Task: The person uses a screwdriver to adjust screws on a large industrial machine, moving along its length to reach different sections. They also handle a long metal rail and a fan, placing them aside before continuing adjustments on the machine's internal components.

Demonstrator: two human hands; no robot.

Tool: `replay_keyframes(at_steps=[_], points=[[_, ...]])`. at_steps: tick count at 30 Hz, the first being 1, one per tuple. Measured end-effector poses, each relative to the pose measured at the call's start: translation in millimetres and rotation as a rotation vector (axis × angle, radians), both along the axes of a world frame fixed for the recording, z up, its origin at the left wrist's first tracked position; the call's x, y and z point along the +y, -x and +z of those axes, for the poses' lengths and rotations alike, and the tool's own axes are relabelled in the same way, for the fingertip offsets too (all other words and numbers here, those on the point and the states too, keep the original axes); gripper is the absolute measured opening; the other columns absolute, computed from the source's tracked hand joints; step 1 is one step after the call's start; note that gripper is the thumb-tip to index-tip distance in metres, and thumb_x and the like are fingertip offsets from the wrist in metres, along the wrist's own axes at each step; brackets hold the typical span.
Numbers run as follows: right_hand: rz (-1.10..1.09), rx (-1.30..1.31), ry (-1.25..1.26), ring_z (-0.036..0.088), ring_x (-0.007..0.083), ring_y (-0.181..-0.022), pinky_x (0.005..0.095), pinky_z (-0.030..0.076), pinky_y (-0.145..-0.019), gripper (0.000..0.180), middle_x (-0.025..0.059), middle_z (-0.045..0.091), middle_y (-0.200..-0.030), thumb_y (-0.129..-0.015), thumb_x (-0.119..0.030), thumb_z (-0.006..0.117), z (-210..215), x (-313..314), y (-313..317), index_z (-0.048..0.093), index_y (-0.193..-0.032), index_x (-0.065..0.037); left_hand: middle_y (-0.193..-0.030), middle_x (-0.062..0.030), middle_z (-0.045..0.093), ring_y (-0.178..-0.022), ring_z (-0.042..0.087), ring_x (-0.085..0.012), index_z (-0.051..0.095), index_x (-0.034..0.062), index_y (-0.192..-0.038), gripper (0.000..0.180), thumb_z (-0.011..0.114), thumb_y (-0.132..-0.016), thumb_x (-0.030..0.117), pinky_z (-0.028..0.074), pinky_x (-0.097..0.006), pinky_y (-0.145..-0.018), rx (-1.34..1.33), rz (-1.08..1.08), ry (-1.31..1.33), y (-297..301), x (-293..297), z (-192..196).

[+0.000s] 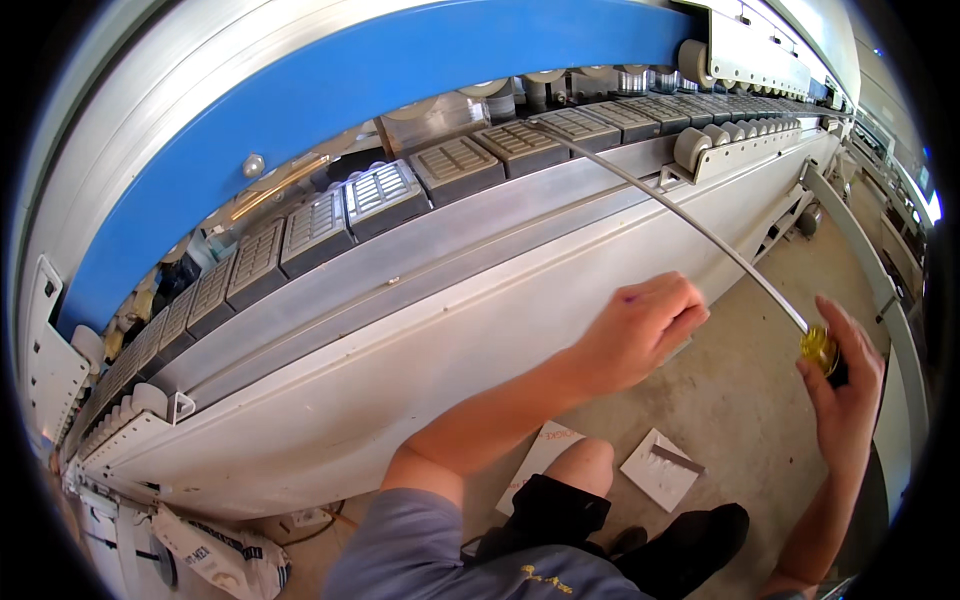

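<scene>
Screwdriver: long shaft, tip on grey conveyor pads
Right hand: grips its yellow handle
Left hand: curled, empty, near white machine panel

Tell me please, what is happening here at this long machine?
A person crouches beside a long white and blue machine carrying a row of grey ribbed track pads. The right hand grips the yellow-handled end of a long thin metal rod, whose tip reaches up to the pads. The left hand, closed in a loose fist, rests against the machine's white side panel.

Left hand reaches forward, fingers curled into a loose fist; right hand is raised, fingers wrapped closed.
</scene>
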State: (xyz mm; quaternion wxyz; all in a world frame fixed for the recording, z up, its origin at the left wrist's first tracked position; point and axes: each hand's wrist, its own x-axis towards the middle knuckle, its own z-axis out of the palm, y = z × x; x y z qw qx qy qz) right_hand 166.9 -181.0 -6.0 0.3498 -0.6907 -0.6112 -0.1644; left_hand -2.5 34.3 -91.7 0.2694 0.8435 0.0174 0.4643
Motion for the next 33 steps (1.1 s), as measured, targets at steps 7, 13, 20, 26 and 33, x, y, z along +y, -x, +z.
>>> replay_keyframes(at_steps=[7,13,20,26,33], points=[[0.029,-0.595,0.0,0.066,0.0269,-0.107,0.0342,0.053,-0.095,0.052,0.0144,0.068,-0.114,-0.077,0.011,0.07,70.8,28.4,21.4,0.064,-0.127,-0.002,-0.142,-0.0196,0.048,-0.102,0.066,-0.0288,0.03,0.0037,-0.149,0.063,0.058,-0.1,0.032,0.051,-0.042,-0.096,-0.277,-0.535,0.538,-26.8,36.6,25.1],[0.235,-0.823,-0.047,0.062,0.0246,-0.102,0.031,0.052,-0.088,0.047,0.0105,0.067,-0.114,-0.08,0.005,0.072,118.9,39.7,16.6,0.07,-0.124,-0.012,-0.114,-0.0173,0.066,-0.094,0.068,-0.0255,0.059,0.0051,-0.111,0.037,0.049,-0.105,0.04,0.057,-0.038,-0.085,-0.507,-0.86,0.929,-1.4,58.3,87.0],[0.33,-0.729,-0.139,0.063,0.0243,-0.088,0.0314,0.054,-0.071,0.049,0.0101,0.066,-0.103,-0.077,0.007,0.074,90.8,57.4,17.4,0.07,-0.123,-0.009,-0.109,-0.0194,0.068,-0.091,0.07,-0.0264,0.06,0.0062,-0.104,0.031,0.049,-0.106,0.036,0.059,-0.037,-0.081,-0.497,-0.844,0.974,6.8,63.4,74.2],[0.159,-0.674,-0.078,0.062,0.0213,-0.093,0.0296,0.053,-0.076,0.049,0.0096,0.064,-0.107,-0.082,0.007,0.071,94.0,65.9,-3.3,0.066,-0.129,-0.006,-0.11,-0.02,0.068,-0.091,0.07,-0.0271,0.058,0.0055,-0.109,0.029,0.048,-0.106,0.033,0.058,-0.038,-0.086,-0.582,-0.838,1.031,1.8,60.4,82.0],[-0.032,-0.67,-0.015,0.067,0.024,-0.094,0.0307,0.058,-0.081,0.056,0.0127,0.066,-0.109,-0.084,0.009,0.069,40.6,69.2,2.3,0.061,-0.136,-0.009,-0.106,-0.0196,0.069,-0.082,0.068,-0.0251,0.057,0.0045,-0.11,0.034,0.048,-0.105,0.037,0.056,-0.038,-0.077,-0.571,-0.705,0.971,-8.7,59.0,63.8]])
